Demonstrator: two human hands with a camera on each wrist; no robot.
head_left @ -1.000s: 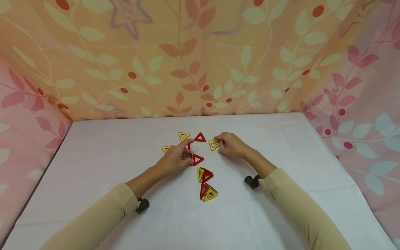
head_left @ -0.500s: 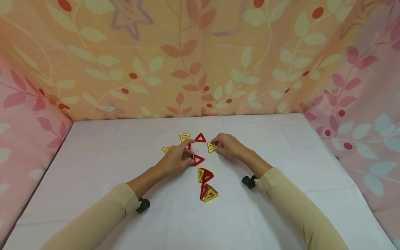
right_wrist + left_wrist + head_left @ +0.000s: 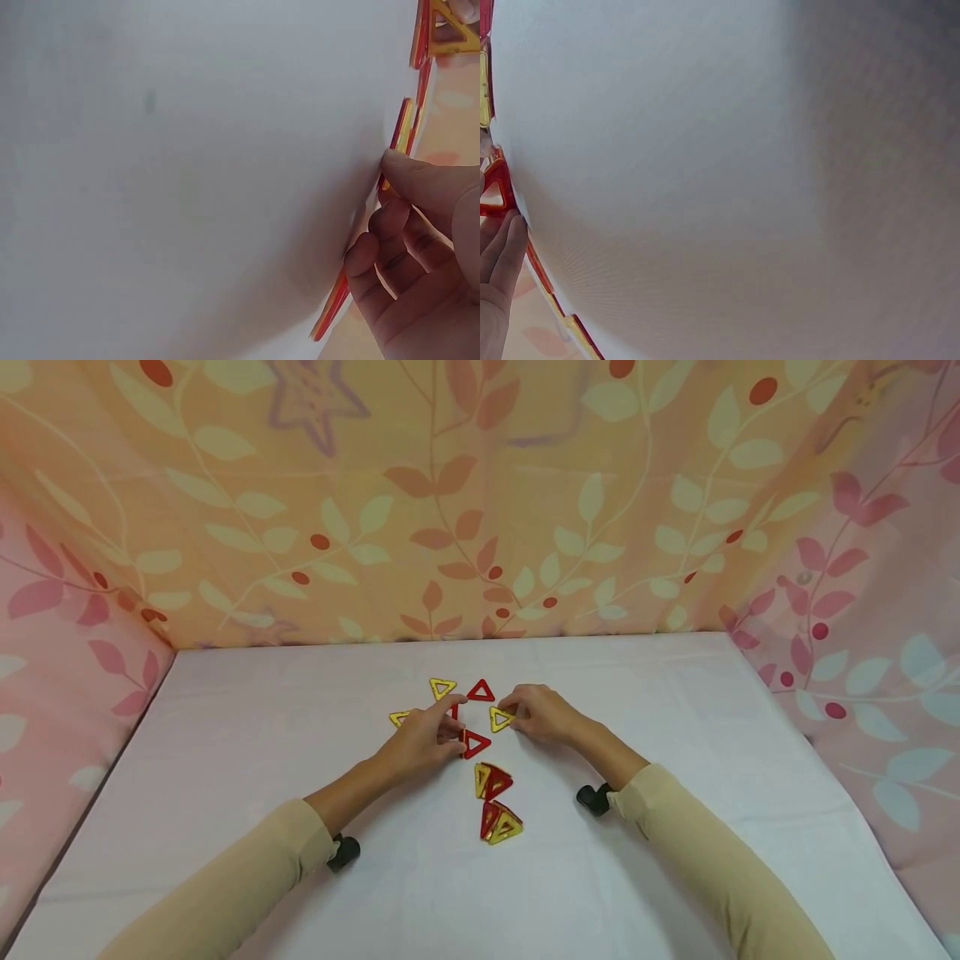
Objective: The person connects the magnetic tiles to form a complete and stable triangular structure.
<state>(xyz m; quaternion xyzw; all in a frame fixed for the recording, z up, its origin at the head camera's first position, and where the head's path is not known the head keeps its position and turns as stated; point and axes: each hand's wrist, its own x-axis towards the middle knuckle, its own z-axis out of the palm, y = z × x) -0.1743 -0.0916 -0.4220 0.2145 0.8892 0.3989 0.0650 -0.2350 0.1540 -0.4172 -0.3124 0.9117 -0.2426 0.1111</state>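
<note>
In the head view, my left hand bends round a red triangular magnetic tile, which stands on edge between its thumb and fingers in the left wrist view. A flat red triangle lies just right of the left thumb. My right hand pinches a yellow triangular tile by its right side; the thumb presses the tile's edge in the right wrist view. Beyond both hands lie another red triangle and a yellow triangle. The left hand partly covers one more yellow triangle.
Nearer the person stand two small red and yellow tile clusters, one behind the other. A white cloth covers the table. Patterned curtains rise along its back and sides.
My right hand has moved left and slightly nearer the person, bringing the yellow triangle closer to the flat red triangle by the left thumb. My left hand has stayed in place.
</note>
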